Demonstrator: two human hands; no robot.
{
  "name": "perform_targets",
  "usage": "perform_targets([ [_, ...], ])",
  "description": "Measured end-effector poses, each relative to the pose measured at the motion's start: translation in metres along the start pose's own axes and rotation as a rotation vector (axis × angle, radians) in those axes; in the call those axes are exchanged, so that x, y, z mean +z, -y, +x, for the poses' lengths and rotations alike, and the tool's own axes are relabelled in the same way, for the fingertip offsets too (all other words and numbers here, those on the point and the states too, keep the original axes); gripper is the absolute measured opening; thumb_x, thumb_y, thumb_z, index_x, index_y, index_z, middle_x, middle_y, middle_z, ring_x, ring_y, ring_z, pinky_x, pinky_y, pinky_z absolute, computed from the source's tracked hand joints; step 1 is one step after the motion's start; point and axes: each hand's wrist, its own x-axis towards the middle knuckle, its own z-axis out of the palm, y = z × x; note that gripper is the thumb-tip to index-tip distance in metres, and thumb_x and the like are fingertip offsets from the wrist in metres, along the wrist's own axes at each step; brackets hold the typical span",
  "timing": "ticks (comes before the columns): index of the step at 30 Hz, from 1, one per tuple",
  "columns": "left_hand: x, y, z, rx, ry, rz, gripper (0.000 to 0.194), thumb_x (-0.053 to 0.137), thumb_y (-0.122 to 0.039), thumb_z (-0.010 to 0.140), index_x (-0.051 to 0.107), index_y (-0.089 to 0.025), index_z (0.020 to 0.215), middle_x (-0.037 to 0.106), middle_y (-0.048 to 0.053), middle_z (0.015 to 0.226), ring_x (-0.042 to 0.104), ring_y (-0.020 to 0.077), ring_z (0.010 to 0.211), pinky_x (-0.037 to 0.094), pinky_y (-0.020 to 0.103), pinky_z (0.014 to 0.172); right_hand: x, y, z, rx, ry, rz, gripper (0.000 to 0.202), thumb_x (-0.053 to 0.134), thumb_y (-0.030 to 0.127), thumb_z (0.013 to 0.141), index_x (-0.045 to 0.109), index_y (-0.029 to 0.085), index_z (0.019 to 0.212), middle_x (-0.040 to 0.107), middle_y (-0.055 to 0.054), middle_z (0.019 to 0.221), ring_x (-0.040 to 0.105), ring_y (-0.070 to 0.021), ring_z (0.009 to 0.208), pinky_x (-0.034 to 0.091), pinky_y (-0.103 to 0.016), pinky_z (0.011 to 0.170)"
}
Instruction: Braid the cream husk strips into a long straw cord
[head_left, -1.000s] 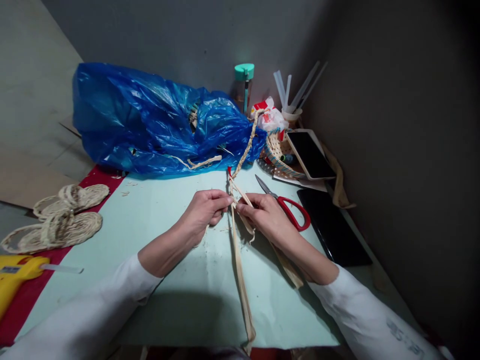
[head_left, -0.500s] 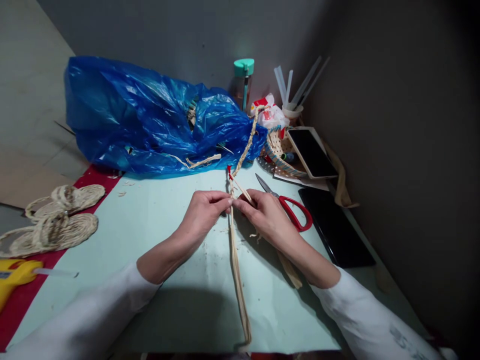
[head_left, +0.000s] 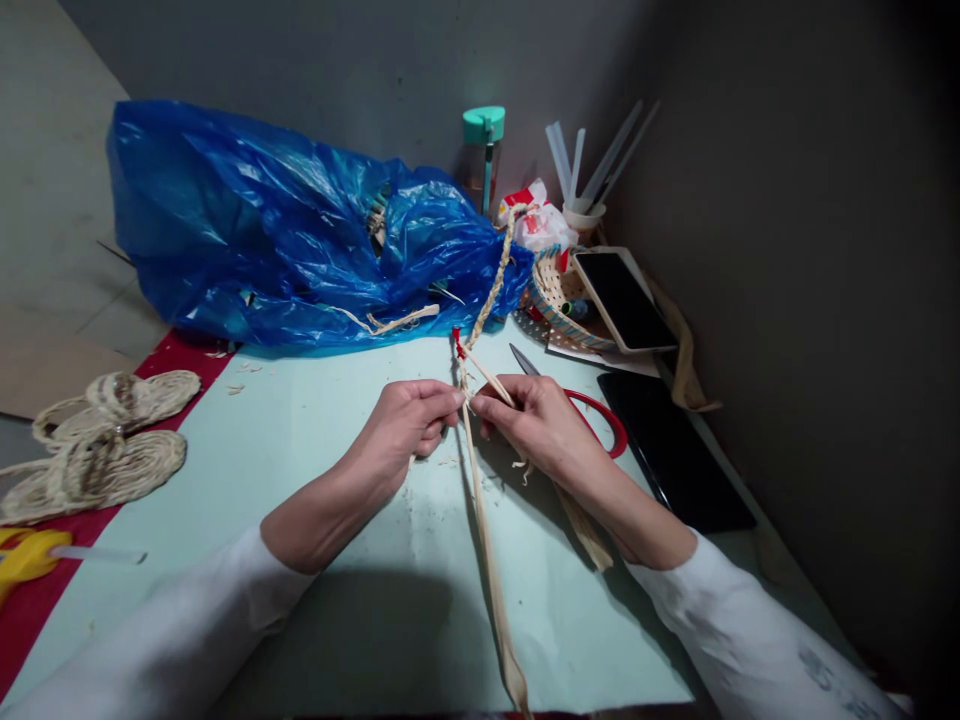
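A braided cord of pale dried plant fibre (head_left: 491,298) runs from the blue bag toward me, with a red tie (head_left: 458,343) at its near part. My left hand (head_left: 409,425) pinches the braid's lower end between thumb and fingertips. Close beside it, my right hand (head_left: 536,420) is closed on fibre strands; one strand slants from the braid into its grip, and loose ends come out below the wrist. Between the hands, a long loose strand (head_left: 486,560) trails down the pale green sheet. Red-handled scissors (head_left: 611,425) lie partly hidden behind my right hand.
A blue plastic bag (head_left: 285,230) fills the back left. Woven sandals (head_left: 112,440) and a yellow glue gun (head_left: 26,560) lie at left. At right are a black tablet (head_left: 679,455), a phone (head_left: 622,300) on a woven basket (head_left: 551,285), and a teal-lidded bottle (head_left: 484,125) behind.
The hands have drawn slightly apart at the braid's end. The long loose strand has swung to the right and now hangs as a narrower piece. The view has shifted a little.
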Motion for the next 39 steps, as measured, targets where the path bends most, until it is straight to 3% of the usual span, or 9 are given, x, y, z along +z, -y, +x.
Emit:
perform_targets([
  [5, 0.004, 0.001, -0.001, 0.067, -0.119, 0.149, 0.011, 0.064, -0.022, 0.070, 0.066, -0.011, 0.069, 0.058, 0.000, 0.057, 0.030, 0.0022, 0.038, 0.016, 0.020, 0.037, 0.004, 0.004, -0.002, -0.009, -0.022, -0.117, 0.026, 0.049, 0.029, 0.084, 0.059, 0.016, 0.063, 0.054, 0.001, 0.054, 0.043, -0.0100, 0.049, 0.028, -0.023, 0.049],
  [9, 0.007, 0.003, -0.001, 0.133, -0.147, 0.157, 0.010, 0.059, -0.014, 0.065, 0.068, -0.011, 0.068, 0.060, 0.001, 0.054, 0.038, 0.0050, 0.038, 0.022, 0.021, 0.038, 0.016, 0.014, -0.010, -0.092, -0.145, -0.498, 0.017, 0.048, 0.024, 0.084, 0.059, 0.017, 0.073, 0.059, -0.002, 0.059, 0.045, -0.0123, 0.050, 0.024, -0.026, 0.051],
  [12, 0.006, 0.003, -0.003, 0.171, -0.107, 0.140, 0.016, 0.055, -0.009, 0.061, 0.070, -0.010, 0.067, 0.060, 0.001, 0.054, 0.044, 0.0069, 0.043, 0.023, 0.020, 0.040, 0.027, 0.021, -0.016, -0.156, -0.144, -0.757, 0.014, 0.047, 0.019, 0.085, 0.061, 0.015, 0.087, 0.066, -0.007, 0.071, 0.054, -0.0156, 0.056, 0.022, -0.028, 0.052],
  [17, 0.002, 0.002, -0.005, 0.192, -0.068, 0.128, 0.014, 0.057, -0.014, 0.065, 0.070, -0.010, 0.068, 0.046, -0.004, 0.046, 0.025, 0.0035, 0.041, 0.013, 0.021, 0.041, 0.041, 0.024, -0.023, -0.206, -0.104, -1.008, 0.028, 0.040, 0.005, 0.085, 0.059, 0.011, 0.104, 0.068, -0.011, 0.085, 0.063, -0.0213, 0.070, 0.023, -0.029, 0.052],
  [21, -0.003, 0.003, -0.003, 0.141, -0.080, 0.075, 0.017, 0.067, -0.026, 0.067, 0.070, -0.009, 0.070, 0.043, -0.005, 0.046, 0.023, 0.0025, 0.041, 0.012, 0.020, 0.041, 0.036, 0.023, -0.027, -0.295, -0.139, -0.795, 0.025, 0.042, 0.014, 0.089, 0.061, 0.013, 0.106, 0.069, -0.009, 0.088, 0.062, -0.0193, 0.071, 0.032, -0.028, 0.056],
  [26, -0.004, 0.001, -0.002, 0.061, -0.047, 0.014, 0.020, 0.072, -0.024, 0.064, 0.072, -0.010, 0.077, 0.064, 0.003, 0.062, 0.043, 0.0042, 0.046, 0.024, 0.018, 0.043, 0.012, 0.023, -0.020, -0.241, -0.306, -0.347, 0.021, 0.046, 0.025, 0.090, 0.066, 0.017, 0.092, 0.068, -0.004, 0.085, 0.059, -0.0149, 0.072, 0.038, -0.024, 0.065],
  [29, -0.004, -0.002, -0.004, 0.068, -0.006, -0.008, 0.023, 0.072, -0.024, 0.064, 0.072, -0.010, 0.082, 0.068, 0.007, 0.069, 0.056, 0.0105, 0.056, 0.036, 0.020, 0.049, 0.011, 0.015, -0.009, -0.132, -0.172, -0.176, 0.022, 0.043, 0.026, 0.091, 0.063, 0.017, 0.092, 0.067, -0.003, 0.079, 0.057, -0.0147, 0.070, 0.038, -0.024, 0.065],
  [32, -0.003, -0.004, -0.007, 0.121, 0.004, 0.068, 0.023, 0.069, -0.022, 0.066, 0.073, -0.009, 0.084, 0.068, 0.006, 0.065, 0.057, 0.0120, 0.056, 0.039, 0.022, 0.052, 0.019, 0.005, 0.002, -0.064, -0.026, -0.036, 0.026, 0.041, 0.031, 0.091, 0.061, 0.016, 0.084, 0.063, -0.002, 0.069, 0.054, -0.0137, 0.064, 0.036, -0.023, 0.062],
  [39, -0.009, -0.002, -0.007, 0.275, 0.000, 0.447, 0.019, 0.060, -0.024, 0.072, 0.070, -0.012, 0.083, 0.069, 0.004, 0.068, 0.061, 0.0161, 0.065, 0.043, 0.026, 0.062, 0.024, -0.004, 0.008, -0.017, -0.011, 0.070, 0.034, 0.048, 0.037, 0.084, 0.048, 0.017, 0.057, 0.044, 0.003, 0.052, 0.036, -0.0091, 0.050, 0.026, -0.022, 0.051],
])
